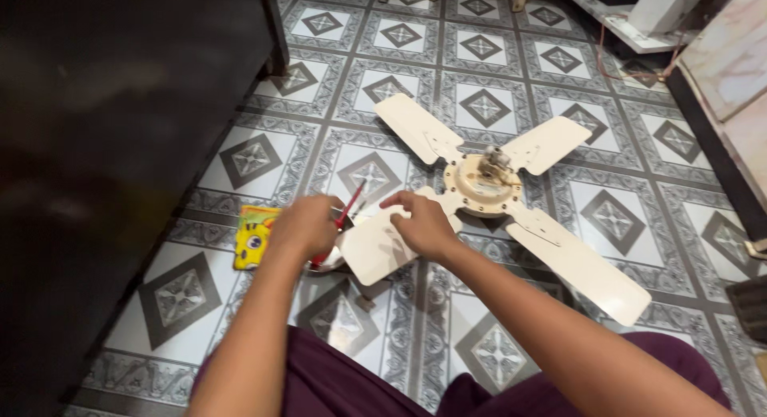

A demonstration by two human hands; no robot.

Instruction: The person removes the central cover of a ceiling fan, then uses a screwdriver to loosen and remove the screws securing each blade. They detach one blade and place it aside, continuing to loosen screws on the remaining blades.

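Observation:
A cream ceiling fan [483, 187] with four blades lies flat on the patterned tile floor, its round motor hub in the middle. My left hand [304, 227] grips a red-handled screwdriver [345, 213], which points up and to the right beside the near-left blade [375, 245]. My right hand [422, 224] rests on that same blade, fingers bent over its inner end near the hub. My forearms reach out over my lap, which is covered in dark purple cloth.
A small yellow packet [254, 237] with a cartoon picture lies on the tiles left of my left hand. A large dark cabinet [112, 145] fills the left side. A marble-faced unit [731, 73] and a white object with a cord stand at the upper right.

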